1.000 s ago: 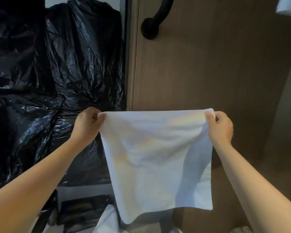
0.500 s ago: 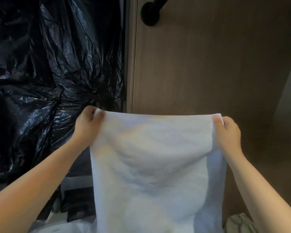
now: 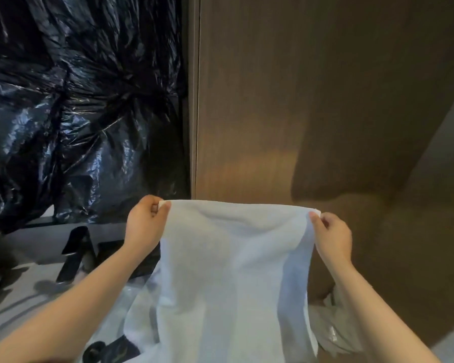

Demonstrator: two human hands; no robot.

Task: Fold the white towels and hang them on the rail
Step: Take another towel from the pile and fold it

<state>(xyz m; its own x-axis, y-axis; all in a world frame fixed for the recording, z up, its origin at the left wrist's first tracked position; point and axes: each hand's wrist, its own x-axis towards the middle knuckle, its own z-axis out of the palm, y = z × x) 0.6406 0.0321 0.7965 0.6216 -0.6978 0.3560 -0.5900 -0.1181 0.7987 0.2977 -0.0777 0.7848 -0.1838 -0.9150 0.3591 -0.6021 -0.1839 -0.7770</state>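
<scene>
A white towel [image 3: 233, 271] hangs spread in front of me, its top edge stretched level between my hands. My left hand [image 3: 144, 221] pinches the top left corner. My right hand [image 3: 332, 235] pinches the top right corner. The towel's lower part drapes down onto other pale cloth [image 3: 139, 318] below and runs out of the frame at the bottom. The rail is out of view.
A brown wooden panel [image 3: 273, 100] stands straight ahead. Crumpled black plastic sheeting [image 3: 76, 106] fills the left side. Below it a grey surface [image 3: 32, 258] carries dark straps and flat black items [image 3: 74, 255]. A pale patterned cloth [image 3: 333, 331] lies at lower right.
The view has tipped downward, so the black handle at the top has left the frame. Both hands have lowered the towel, and its lower end now rests on the cloth below.
</scene>
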